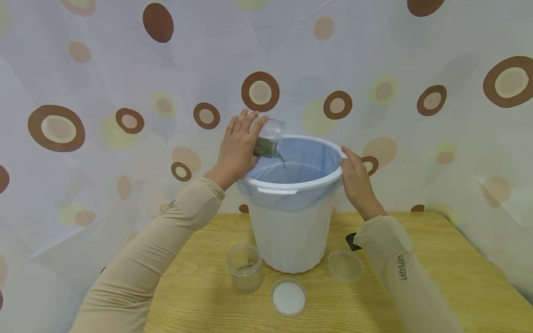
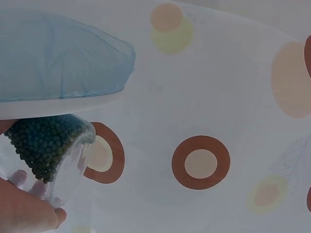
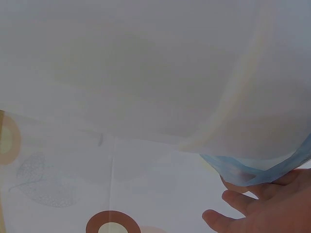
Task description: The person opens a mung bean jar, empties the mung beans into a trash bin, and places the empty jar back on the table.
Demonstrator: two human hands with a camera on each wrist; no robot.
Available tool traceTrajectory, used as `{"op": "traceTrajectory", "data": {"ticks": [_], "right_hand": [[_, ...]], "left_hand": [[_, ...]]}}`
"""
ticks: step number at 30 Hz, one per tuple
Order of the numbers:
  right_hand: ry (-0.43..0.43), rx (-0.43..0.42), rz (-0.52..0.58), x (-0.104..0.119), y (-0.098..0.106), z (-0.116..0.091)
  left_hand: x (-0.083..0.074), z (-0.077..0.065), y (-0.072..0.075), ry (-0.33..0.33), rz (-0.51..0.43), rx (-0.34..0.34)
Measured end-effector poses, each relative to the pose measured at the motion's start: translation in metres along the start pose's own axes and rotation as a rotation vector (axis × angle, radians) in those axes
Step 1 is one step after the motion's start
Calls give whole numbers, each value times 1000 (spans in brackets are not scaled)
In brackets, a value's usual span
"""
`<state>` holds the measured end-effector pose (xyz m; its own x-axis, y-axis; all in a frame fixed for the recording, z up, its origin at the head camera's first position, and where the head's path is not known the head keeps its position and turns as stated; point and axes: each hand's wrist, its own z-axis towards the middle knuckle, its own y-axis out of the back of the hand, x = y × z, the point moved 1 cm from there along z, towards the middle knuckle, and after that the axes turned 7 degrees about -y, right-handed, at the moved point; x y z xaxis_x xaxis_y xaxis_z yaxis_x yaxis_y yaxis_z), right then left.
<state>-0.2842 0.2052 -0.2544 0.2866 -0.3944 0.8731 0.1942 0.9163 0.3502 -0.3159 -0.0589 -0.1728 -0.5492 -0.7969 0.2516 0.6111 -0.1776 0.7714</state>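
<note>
In the head view my left hand grips a clear jar tipped sideways over the bin, its mouth facing right. Small green beans fill its lower side, and a thin stream of them falls inside. The white bin stands upright, lined with a blue bag folded over its rim. At the bin's right edge, my right hand rests on the rim; the right wrist view shows its fingers fairly straight and spread against the lined edge.
On the wooden table, a second clear jar stands before the bin. A white round lid and a clear lid lie nearby. A small black object is beside the right sleeve. Behind hangs a spotted curtain.
</note>
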Motion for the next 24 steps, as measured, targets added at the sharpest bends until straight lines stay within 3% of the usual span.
{"op": "traceTrajectory", "data": {"ticks": [24], "right_hand": [[-7, 17, -3, 1, 1, -1]], "left_hand": [[-3, 0, 3, -11, 26, 1]]}}
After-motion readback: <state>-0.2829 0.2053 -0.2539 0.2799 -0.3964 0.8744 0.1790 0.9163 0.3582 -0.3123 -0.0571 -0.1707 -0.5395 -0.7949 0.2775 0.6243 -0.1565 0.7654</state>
